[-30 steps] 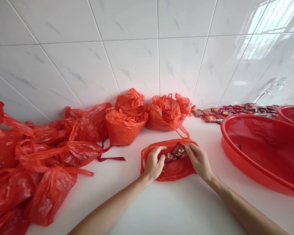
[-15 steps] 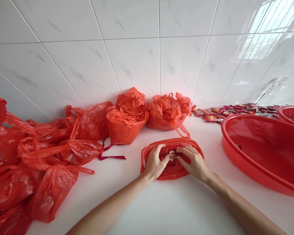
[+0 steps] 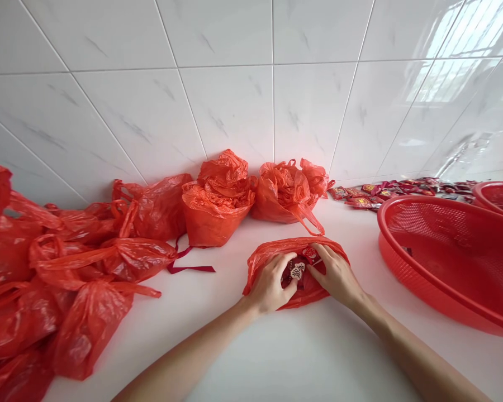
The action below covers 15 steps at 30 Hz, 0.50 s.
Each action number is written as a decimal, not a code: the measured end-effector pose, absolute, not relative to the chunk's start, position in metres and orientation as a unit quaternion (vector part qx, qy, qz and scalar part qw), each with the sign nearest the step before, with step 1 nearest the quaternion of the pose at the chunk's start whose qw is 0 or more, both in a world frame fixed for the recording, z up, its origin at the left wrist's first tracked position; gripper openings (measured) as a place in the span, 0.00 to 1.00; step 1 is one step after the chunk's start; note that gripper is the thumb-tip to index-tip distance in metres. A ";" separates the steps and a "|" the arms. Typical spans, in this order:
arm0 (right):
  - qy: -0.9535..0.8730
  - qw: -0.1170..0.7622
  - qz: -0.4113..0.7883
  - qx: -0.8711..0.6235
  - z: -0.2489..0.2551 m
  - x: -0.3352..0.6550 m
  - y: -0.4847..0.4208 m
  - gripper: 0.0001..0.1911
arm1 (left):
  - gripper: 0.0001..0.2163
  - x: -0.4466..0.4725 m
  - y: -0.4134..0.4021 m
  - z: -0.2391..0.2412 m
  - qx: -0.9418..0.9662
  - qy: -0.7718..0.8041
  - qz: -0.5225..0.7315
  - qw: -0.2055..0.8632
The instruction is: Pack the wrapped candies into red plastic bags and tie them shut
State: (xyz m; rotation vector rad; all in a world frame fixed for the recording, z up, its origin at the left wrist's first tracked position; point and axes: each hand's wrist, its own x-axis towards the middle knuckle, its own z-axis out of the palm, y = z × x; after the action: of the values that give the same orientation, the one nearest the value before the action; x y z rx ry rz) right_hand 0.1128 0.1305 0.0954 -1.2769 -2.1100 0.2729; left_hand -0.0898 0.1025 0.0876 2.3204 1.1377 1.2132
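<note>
An opened red plastic bag (image 3: pixel 265 255) lies on the white table in front of me, its mouth facing up. Inside it are dark red snack packets (image 3: pixel 297 270) with pale labels and printed characters. My left hand (image 3: pixel 272 285) reaches in from the left, thumb and fingers curved round the left side of the packets. From the right, my right hand (image 3: pixel 337 276) has its fingers and thumb bent against the packets' other side. The bag's wall surrounds both hands, and some fingertips are hidden.
Several tied red bags (image 3: pixel 94 324) are heaped at the left. Two bulging red bags, one nearer (image 3: pixel 218 218) and one beside it (image 3: pixel 285 192), stand against the tiled wall. A dark red ribbon (image 3: pixel 191 269) lies near them. At right are a red basket (image 3: pixel 427 279) and scattered packets (image 3: pixel 364 196).
The bag's left rim has shifted inward to the right. My left hand has moved slightly right, my right hand's fingers have risen, and more of the packets shows between them.
</note>
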 end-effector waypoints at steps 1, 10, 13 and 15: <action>-0.795 0.352 0.113 -0.481 0.097 0.113 0.130 0.15 | 0.22 -0.090 0.102 0.088 0.806 0.392 0.420 0.143; -0.743 0.463 0.288 -0.389 0.119 0.111 0.119 0.12 | 0.18 -0.090 0.099 0.102 0.719 0.475 0.448 0.238; -0.756 0.469 0.296 -0.348 0.117 0.107 0.115 0.17 | 0.17 -0.090 0.097 0.110 0.676 0.486 0.467 0.299; -0.764 0.472 0.287 -0.333 0.115 0.105 0.112 0.20 | 0.17 -0.088 0.096 0.115 0.642 0.488 0.478 0.349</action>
State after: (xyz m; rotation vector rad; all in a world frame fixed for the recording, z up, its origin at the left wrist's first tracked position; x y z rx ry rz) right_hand 0.1048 0.1123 0.1146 -0.8152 -1.8711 0.7032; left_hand -0.0881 0.0960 0.1146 1.6639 1.2647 1.2377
